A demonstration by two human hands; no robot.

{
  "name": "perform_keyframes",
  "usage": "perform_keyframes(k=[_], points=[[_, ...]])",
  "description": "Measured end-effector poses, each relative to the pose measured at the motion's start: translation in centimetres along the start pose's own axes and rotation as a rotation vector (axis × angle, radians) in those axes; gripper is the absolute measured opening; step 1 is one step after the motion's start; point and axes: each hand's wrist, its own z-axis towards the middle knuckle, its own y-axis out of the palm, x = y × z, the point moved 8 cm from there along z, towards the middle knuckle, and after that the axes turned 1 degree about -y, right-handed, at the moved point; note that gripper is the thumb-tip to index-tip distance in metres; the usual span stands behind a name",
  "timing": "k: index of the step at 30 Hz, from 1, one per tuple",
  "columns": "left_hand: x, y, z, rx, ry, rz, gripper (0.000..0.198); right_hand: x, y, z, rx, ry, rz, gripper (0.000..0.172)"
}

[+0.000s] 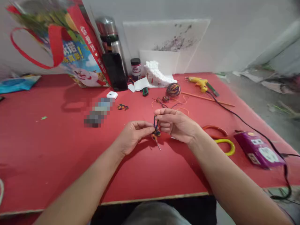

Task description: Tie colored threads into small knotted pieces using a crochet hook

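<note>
Over the middle of the red table, my left hand (138, 134) pinches a small knotted piece of multicoloured yarn (157, 133) in dark blue, green and orange. A thin metal needle or hook tip (159, 147) sticks out below the piece. Just to the right, my right hand (175, 123) has its fingertips closed on a dark loop of the same yarn (155, 120), raised above the piece. Behind my hands lies a ball of multicoloured yarn (173, 89) with loose orange strands. Another small yarn piece (122, 107) rests farther left.
Pliers with red and yellow handles (227, 147) and a purple pack (260, 150) lie right of my right forearm. Behind are a yellow glue gun (198, 82) with a black cord, an orange stick (208, 99), a black phone (114, 72), a white case (112, 95) and a gift bag (82, 59).
</note>
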Motion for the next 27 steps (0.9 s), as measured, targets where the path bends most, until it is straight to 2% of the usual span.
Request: perform_keyframes(k=[8,19,27], points=[[0.08,-0.04,0.05,0.009,0.016,-0.001,0.03,0.04,-0.12,0.23,-0.002,0.002,0.029,0.031],[0.39,-0.03,-0.14,-0.009,0.082,0.075,0.015,-0.07,-0.01,0.33,-0.035,-0.042,0.058,0.025],[0.1,0.15,-0.06,-0.029,0.071,0.025,0.023,-0.43,0.0,0.05,-0.012,-0.103,-0.038,0.023]])
